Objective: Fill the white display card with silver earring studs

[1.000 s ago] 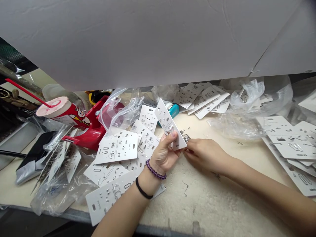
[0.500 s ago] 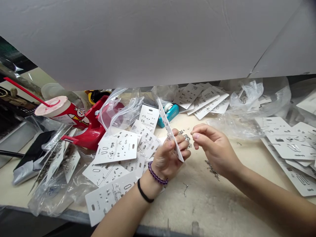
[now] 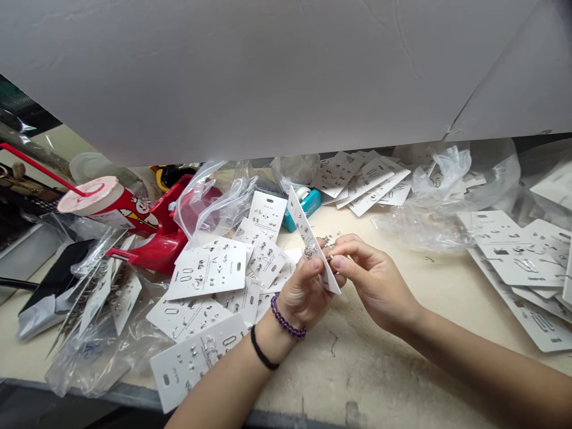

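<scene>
My left hand [image 3: 310, 289], with a purple bead bracelet at the wrist, is closed on a white earring card [image 3: 305, 229]. The card is tilted nearly edge-on, thumb on its front and fingers behind, with small silver earrings on its face. My right hand [image 3: 379, 277] is pinched close against the back of the card, near its lower half. What sits between its fingertips is too small to make out. Just behind the hands lies a small pile of silver metal pieces [image 3: 329, 241], partly covered by them. A thin dangling piece [image 3: 333, 344] lies alone on the table [image 3: 384, 375].
Several filled earring cards [image 3: 210, 268] overlap at left, more [image 3: 370, 179] at the back and at right [image 3: 513, 250]. A teal tape dispenser [image 3: 308, 205], a red tape dispenser [image 3: 156, 250], a drink cup [image 3: 107, 205] and clear plastic bags [image 3: 424, 226] surround the work area.
My right hand has moved left, from a short gap away to the back of the card. The card has turned slightly in my left hand, and the view has shifted a little.
</scene>
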`<action>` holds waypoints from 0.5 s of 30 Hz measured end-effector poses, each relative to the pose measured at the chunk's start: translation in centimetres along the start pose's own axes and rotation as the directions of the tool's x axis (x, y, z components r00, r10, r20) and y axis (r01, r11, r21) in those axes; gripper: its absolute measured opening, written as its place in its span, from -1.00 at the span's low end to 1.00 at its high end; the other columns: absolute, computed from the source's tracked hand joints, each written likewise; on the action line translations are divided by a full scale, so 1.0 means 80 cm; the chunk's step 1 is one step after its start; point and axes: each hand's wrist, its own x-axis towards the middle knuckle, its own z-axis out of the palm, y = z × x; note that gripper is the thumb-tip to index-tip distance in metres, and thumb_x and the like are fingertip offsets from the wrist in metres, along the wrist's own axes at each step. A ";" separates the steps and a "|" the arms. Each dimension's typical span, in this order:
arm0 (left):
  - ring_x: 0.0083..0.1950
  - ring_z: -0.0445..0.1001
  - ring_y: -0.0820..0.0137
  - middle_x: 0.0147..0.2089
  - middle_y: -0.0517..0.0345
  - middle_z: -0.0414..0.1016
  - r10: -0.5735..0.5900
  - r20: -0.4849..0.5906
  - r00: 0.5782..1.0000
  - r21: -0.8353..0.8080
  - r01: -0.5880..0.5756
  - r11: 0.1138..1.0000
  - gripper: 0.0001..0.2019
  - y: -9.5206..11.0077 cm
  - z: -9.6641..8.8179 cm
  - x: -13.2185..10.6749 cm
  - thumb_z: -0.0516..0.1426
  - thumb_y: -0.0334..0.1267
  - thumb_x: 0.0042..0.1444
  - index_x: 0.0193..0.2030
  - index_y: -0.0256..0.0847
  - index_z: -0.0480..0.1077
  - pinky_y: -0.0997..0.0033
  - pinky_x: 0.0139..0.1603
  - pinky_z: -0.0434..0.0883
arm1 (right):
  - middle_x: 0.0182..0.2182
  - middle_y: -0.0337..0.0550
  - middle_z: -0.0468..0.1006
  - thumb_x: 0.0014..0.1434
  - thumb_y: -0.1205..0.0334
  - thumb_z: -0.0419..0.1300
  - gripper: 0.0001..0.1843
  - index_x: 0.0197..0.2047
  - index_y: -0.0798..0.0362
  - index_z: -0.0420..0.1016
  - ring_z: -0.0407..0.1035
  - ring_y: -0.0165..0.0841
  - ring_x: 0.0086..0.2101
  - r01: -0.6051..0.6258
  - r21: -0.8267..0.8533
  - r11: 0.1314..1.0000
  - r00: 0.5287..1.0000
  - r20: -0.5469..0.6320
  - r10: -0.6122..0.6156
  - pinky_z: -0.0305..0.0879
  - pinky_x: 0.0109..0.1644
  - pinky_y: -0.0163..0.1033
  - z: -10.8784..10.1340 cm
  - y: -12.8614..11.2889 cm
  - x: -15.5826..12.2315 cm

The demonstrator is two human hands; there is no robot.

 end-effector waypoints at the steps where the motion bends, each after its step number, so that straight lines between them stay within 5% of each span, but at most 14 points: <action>1: -0.47 0.30 0.63 -0.47 0.33 0.32 0.009 0.000 1.000 0.001 -0.009 1.000 -0.68 -0.001 -0.001 0.000 0.31 -0.32 -0.25 -0.34 -0.15 0.29 0.67 -0.47 0.24 | -0.30 -0.25 0.35 0.08 0.24 0.20 -0.95 -0.36 -0.03 0.49 0.30 -0.49 -0.36 0.008 -0.014 1.000 1.000 -0.009 -0.009 0.31 -0.35 -0.39 0.001 0.001 0.000; 15: -0.27 0.38 0.56 -0.42 0.35 0.35 0.040 -0.124 0.991 -0.008 -0.042 0.999 -0.67 -0.022 -0.005 -0.002 0.33 -0.20 -0.32 -0.40 -0.18 0.33 0.59 -0.14 0.31 | -0.30 -0.21 0.36 0.16 0.23 0.11 -0.92 -0.30 -0.03 0.43 0.30 -0.41 -0.28 0.105 -0.222 0.969 0.991 -0.056 -0.120 0.29 -0.25 -0.33 0.008 0.005 -0.010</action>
